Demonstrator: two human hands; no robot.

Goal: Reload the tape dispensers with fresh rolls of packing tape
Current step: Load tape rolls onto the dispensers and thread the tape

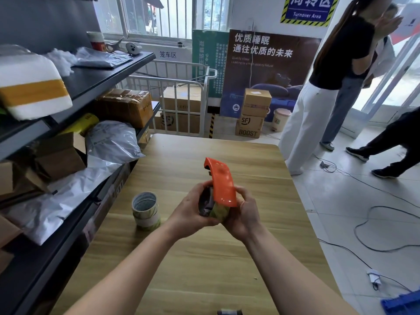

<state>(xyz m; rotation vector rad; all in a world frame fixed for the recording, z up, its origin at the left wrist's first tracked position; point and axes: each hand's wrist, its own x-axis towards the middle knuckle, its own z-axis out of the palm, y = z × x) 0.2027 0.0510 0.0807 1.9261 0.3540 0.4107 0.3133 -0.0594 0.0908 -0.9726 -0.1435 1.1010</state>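
An orange tape dispenser [221, 180] is held above the wooden table [250, 258], its curved cover pointing up and away. My left hand [193, 212] grips its left side, where a dark metal part shows. My right hand [244, 214] wraps the right side and underside. A yellowish roll of tape [219, 212] sits inside the dispenser between my palms. A stack of two spare tape rolls [146, 211] stands upright on the table left of my hands. A small dark object [229, 312] shows at the table's near edge; what it is I cannot tell.
Dark shelves [102, 78] with parcels, grey mail bags and cardboard boxes run along the left. A white cage trolley [181, 96] and stacked boxes stand beyond the table. People stand on the tiled floor at the right, where cables [375, 226] trail.
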